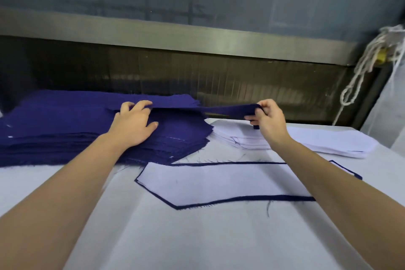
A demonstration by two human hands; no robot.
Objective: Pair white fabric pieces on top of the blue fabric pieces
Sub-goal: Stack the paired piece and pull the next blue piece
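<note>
Blue fabric piece (219, 110) is raised off the top of the blue stack (65, 129) and extends from the stack's far right portion out past its right edge. The left hand (133, 125) rests on the stack. Its fingers (137, 105) curl over the edge of the piece and grip it, with the thumb spread flat on the stack surface. The right hand (268, 116), right of the stack, pinches the free end of the piece between tightly curled fingers and thumb. It does so above the white stack (317, 141), which lies just right of the blue stack. In front of the blue stack, a white piece (219, 180) lies flat on a lower blue piece (302, 198) whose rim shows around it, on the table (197, 243).
</note>
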